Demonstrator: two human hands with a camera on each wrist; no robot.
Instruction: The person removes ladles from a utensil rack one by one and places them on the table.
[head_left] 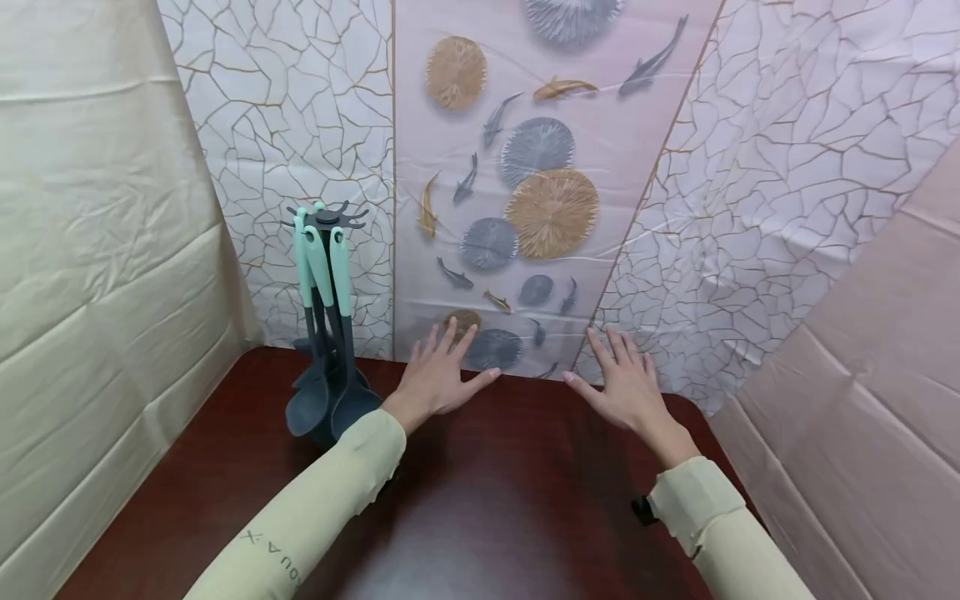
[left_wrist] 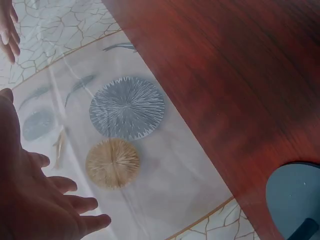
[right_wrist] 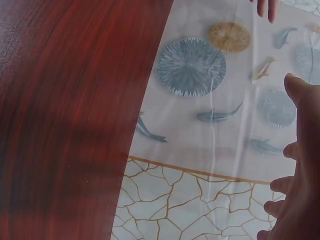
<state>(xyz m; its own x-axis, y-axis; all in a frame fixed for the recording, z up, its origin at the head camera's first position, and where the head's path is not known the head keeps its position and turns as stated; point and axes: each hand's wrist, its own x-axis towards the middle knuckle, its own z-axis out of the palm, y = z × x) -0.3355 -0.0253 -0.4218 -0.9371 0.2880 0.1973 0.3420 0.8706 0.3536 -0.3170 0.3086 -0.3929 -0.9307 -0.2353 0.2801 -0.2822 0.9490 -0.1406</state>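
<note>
The left hand [head_left: 437,377] and right hand [head_left: 630,393] each show a wide, empty grip, but the left sleeve [head_left: 322,492], swung outward, could topple the rack of utensils [head_left: 343,283] on the table [head_left: 487,508].

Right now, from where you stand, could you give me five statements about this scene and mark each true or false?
1. The left hand has an empty grip. True.
2. Kitchen utensils stand on the table. True.
3. The right hand holds a utensil. False: it is spread and holds nothing.
4. The utensils' handles are red. False: they are pale green.
5. Fish decorate the backdrop. True.
</note>
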